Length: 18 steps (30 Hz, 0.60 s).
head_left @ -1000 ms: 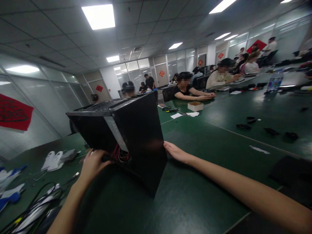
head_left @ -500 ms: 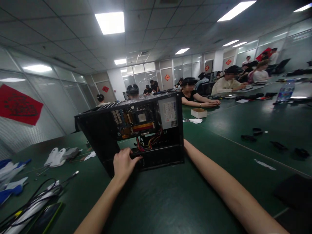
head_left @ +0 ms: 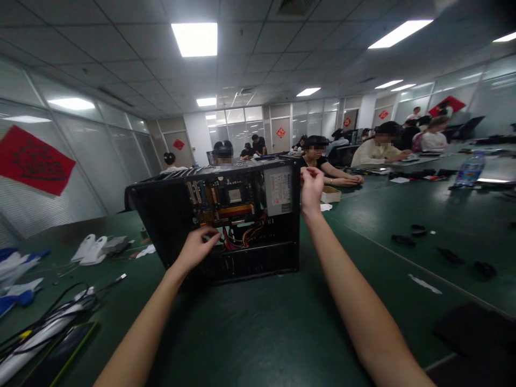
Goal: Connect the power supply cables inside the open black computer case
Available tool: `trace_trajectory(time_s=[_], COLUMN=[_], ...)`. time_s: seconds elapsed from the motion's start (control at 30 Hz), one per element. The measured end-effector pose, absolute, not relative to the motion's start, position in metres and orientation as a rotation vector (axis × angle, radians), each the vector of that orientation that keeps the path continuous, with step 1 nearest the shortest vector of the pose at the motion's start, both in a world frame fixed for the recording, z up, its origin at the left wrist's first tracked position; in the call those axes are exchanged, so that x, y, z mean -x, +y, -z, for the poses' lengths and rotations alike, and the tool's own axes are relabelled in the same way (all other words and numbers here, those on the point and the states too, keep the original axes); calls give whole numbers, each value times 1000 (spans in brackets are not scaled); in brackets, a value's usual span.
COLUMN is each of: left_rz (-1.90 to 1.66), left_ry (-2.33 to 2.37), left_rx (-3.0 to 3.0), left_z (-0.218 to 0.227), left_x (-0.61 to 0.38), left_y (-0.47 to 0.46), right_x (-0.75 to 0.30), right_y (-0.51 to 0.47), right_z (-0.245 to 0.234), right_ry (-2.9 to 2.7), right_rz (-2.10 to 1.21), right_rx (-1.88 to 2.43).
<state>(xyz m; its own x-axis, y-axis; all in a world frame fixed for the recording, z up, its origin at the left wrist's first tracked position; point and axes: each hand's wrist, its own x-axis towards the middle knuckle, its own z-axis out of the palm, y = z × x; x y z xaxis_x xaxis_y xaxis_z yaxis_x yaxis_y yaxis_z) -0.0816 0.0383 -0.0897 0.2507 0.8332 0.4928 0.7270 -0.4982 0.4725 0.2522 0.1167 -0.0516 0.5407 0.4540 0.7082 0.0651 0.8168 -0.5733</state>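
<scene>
The open computer case (head_left: 258,262) stands upright on the green table (head_left: 250,333). Since the earlier views, its open side has swung round to face the camera, exposing the motherboard (head_left: 220,188) and power supply (head_left: 279,189); access to the interior is judged improved. The left hand (head_left: 198,247) has risen to beside the cable bundle (head_left: 250,235), the right hand (head_left: 312,192) to the upper right edge. Hands are well apart, fingers curled; whether either grips anything cannot be told.
</scene>
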Motion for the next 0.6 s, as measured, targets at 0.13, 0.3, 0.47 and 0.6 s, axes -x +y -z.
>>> trace_trajectory(time_s=[0.13, 0.3, 0.47, 0.6], left_rz=[-1142, -1019, -882, -939], left_ry=[1551, 1383, 1374, 1429], left_rx=[-2243, -2338, -2375, -2434], left_z=[93, 108, 103, 95], left_x=[75, 74, 78, 71], left_y=[80, 97, 85, 81], right_x=[-221, -155, -124, -125], right_y=[51, 25, 73, 89], right_z=[26, 50, 100, 117], right_ry=[-1092, -2053, -2245, -2348], right_rz=[184, 127, -356, -599], right_rx=[415, 472, 869, 875])
